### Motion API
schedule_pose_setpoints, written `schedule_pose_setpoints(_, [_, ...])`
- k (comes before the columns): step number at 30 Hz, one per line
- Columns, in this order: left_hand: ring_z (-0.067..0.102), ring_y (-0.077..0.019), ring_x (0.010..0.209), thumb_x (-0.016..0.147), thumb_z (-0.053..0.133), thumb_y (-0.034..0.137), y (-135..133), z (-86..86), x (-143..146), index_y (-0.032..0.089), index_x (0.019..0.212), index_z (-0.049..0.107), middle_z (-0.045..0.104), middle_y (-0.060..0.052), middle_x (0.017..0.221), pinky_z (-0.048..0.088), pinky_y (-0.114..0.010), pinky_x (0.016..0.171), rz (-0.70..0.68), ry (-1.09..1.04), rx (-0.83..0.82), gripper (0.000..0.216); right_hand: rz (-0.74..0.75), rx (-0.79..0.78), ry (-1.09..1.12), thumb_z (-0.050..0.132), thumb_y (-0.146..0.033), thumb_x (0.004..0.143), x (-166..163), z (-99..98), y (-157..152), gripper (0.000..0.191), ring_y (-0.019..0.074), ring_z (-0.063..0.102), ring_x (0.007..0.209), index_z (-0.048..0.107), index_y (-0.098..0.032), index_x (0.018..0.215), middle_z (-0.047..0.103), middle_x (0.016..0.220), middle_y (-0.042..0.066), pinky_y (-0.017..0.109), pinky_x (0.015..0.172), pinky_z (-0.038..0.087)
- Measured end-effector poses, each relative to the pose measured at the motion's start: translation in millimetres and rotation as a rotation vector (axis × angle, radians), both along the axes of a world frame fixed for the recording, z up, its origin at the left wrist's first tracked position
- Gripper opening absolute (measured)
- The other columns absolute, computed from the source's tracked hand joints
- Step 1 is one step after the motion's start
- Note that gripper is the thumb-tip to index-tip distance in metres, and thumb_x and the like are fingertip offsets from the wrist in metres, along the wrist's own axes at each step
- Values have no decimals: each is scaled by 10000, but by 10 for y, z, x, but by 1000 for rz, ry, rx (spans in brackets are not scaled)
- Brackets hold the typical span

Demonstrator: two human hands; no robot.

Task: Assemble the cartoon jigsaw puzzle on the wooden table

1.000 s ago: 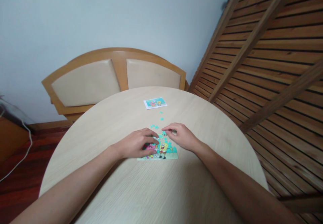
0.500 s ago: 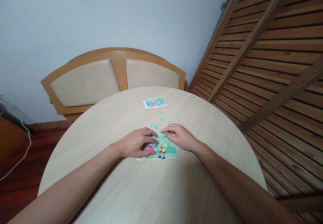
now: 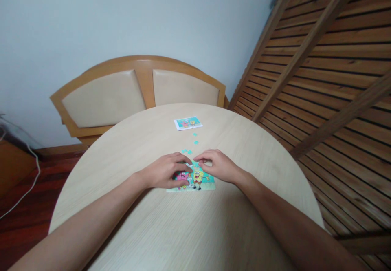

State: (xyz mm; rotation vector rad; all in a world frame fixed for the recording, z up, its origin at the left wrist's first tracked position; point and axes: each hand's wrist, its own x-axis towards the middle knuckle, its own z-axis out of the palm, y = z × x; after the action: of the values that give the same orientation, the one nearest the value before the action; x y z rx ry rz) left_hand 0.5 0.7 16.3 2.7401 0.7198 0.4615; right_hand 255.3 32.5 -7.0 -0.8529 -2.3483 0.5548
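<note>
A jigsaw puzzle (image 3: pixel 198 177) with a pink figure and a yellow square figure on turquoise lies on the table, mostly joined. My left hand (image 3: pixel 168 170) rests over its left side, fingers spread and thumb apart, hiding part of the picture. At the upper right edge is my right hand (image 3: pixel 217 166), its fingertips touching the puzzle's top area with thumb and index finger apart. No piece shows between them. Several loose turquoise puzzle pieces (image 3: pixel 189 152) lie just beyond the hands, with one loose piece (image 3: pixel 196 142) farther off.
A picture card (image 3: pixel 188 123) matching the puzzle lies toward the far side of the round wooden table (image 3: pixel 146 226). Behind the table stands a padded headboard (image 3: pixel 104 98). Wooden slats (image 3: pixel 330 75) lean on the right, and a white cable (image 3: pixel 36 173) hangs at left.
The view has shifted very slightly. Both hands stay at the puzzle, with the right fingertips moved only a little; the loose pieces lie as before.
</note>
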Motion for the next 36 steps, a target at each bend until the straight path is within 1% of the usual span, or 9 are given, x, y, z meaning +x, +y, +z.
schedule_pose_setpoints(4, [620, -277, 1149, 938, 639, 439, 10, -10, -7, 246, 1230, 700, 655, -114, 1264, 486, -421, 1032, -7, 15, 11, 355, 10, 21, -40, 622, -122, 845, -12, -2, -5, 245, 179, 687, 825, 787, -219, 997, 767, 879, 28, 296, 815, 515])
schedule_pose_setpoints(7, [618, -274, 1150, 946, 626, 446, 12, -12, -8, 249, 1232, 697, 656, -112, 1263, 484, -424, 1036, -8, 21, 19, 355, -19, 11, -39, 614, -106, 834, 12, -1, 11, 256, 177, 677, 823, 783, -216, 992, 758, 888, 31, 292, 799, 513])
schedule_pose_setpoints(14, [621, -277, 1152, 941, 638, 442, 7, -11, -8, 234, 1215, 703, 660, -117, 1254, 487, -428, 1040, -5, 29, 32, 350, -98, -8, -26, 583, -172, 910, 96, -54, 92, 240, 189, 692, 901, 762, -222, 1061, 772, 995, 47, 325, 865, 515])
schedule_pose_setpoints(21, [623, -269, 1141, 944, 632, 452, 23, -38, -7, 229, 1206, 703, 662, -115, 1244, 496, -424, 1029, -24, 11, 56, 352, -81, -44, -14, 576, -180, 940, 75, -52, 95, 212, 196, 687, 950, 770, -211, 1020, 769, 1014, 54, 327, 883, 507])
schedule_pose_setpoints(26, [625, -264, 1134, 944, 631, 452, 30, -54, -16, 223, 1202, 698, 661, -115, 1235, 504, -421, 1024, -32, 2, 76, 351, -76, -89, -5, 584, -182, 940, 47, -24, 72, 213, 195, 684, 936, 777, -215, 1024, 767, 1007, 53, 320, 863, 505])
schedule_pose_setpoints(32, [630, -271, 1128, 943, 632, 449, 17, -34, -5, 207, 1187, 699, 663, -119, 1233, 508, -428, 1015, -30, 8, 74, 350, -89, -41, -49, 628, -164, 908, 42, -22, 60, 184, 200, 676, 901, 786, -211, 990, 776, 955, 43, 328, 853, 493])
schedule_pose_setpoints(36, [628, -269, 1131, 938, 641, 441, 18, -40, -3, 207, 1193, 698, 659, -119, 1242, 503, -424, 1023, -28, 14, 72, 351, -99, -9, -62, 641, -169, 899, 44, -40, 66, 174, 199, 674, 907, 788, -218, 978, 778, 957, 38, 326, 850, 491])
